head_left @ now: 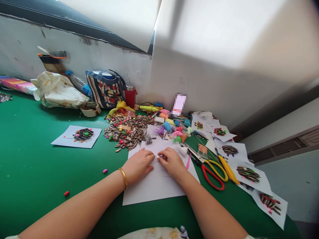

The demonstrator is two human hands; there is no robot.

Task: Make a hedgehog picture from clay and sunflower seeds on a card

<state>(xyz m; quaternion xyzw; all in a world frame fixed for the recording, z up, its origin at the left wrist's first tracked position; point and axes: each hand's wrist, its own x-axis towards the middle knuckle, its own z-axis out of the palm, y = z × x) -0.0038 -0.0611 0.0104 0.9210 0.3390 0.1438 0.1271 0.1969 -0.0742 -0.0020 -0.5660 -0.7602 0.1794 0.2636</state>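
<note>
A white sheet of paper (147,191) lies on the green table under both hands. My left hand (139,165) rests on it with the fingers stretched out and holds nothing; a gold bangle circles that wrist. Opposite, my right hand (171,162) has its thumb and fingertips pinched together over the sheet. A tiny whitish bit shows at those fingertips, too small to name. Faint lines mark the paper below the hand. Just beyond the hands are a heap of striped sunflower seeds (132,127) and several coloured clay lumps, among them a blue one (167,126).
Right of the sheet lie scissors (211,172) with red and yellow handles and a yellow utility knife (228,169). Seed-hedgehog pictures line the right edge; another picture (93,143) lies left. A cloth bag (106,88), a red flask (130,97) and a cream backpack (59,91) stand by the wall.
</note>
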